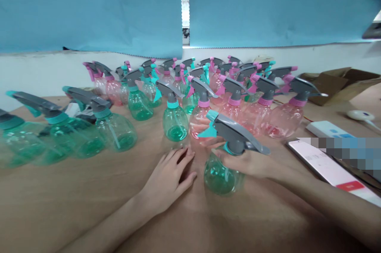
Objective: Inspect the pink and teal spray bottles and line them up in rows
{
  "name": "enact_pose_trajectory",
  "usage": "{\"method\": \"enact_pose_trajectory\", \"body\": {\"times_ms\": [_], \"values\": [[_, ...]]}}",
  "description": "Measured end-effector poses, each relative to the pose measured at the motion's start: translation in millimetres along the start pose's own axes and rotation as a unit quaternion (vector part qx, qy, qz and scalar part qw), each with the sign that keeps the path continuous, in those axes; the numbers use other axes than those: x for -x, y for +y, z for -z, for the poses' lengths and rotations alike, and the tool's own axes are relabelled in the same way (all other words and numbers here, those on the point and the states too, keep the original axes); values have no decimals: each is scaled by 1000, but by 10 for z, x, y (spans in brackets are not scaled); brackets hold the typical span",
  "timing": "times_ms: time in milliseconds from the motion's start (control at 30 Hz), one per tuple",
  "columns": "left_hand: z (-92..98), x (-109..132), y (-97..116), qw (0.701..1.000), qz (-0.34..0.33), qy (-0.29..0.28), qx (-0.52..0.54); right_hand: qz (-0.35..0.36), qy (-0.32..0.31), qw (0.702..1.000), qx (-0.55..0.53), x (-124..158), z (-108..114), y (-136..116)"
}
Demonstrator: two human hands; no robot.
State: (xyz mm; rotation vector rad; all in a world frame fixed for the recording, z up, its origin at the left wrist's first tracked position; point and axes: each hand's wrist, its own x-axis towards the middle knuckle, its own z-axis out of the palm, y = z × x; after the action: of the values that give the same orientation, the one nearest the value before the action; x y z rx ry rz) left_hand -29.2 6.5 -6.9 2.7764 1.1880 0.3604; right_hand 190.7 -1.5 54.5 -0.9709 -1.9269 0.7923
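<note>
My right hand [244, 162] is wrapped round the neck of a green spray bottle [222, 179], which has a grey trigger head and a turquoise nozzle pointing left. My left hand [169, 175] rests on the table with fingers spread and holds nothing. Just beyond its fingertips stands another green spray bottle [175, 122] with a turquoise collar. A pink spray bottle [198, 120] is beside that one, partly behind the fingers of my right hand. More pink spray bottles [282, 120] stand in a row to the right.
Several green spray bottles [116, 130] line the left side of the wooden table [74, 205]. A phone [324, 165], a white box [327, 129] and a brown cardboard piece [336, 86] lie at the right. Blue curtains [89, 11] hang behind.
</note>
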Motion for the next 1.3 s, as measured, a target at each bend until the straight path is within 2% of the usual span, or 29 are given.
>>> {"method": "enact_pose_trajectory", "body": {"times_ms": [100,833,1300], "values": [[2,2,0,1000,2,0,-2,-23,-1,1000,19,11,-10,20],[7,6,10,1000,1,3,3,0,-15,1000,-15,-1,21,-6],[-4,1,4,1000,-2,-3,-6,-23,-17,1000,3,-3,24,-80]]}}
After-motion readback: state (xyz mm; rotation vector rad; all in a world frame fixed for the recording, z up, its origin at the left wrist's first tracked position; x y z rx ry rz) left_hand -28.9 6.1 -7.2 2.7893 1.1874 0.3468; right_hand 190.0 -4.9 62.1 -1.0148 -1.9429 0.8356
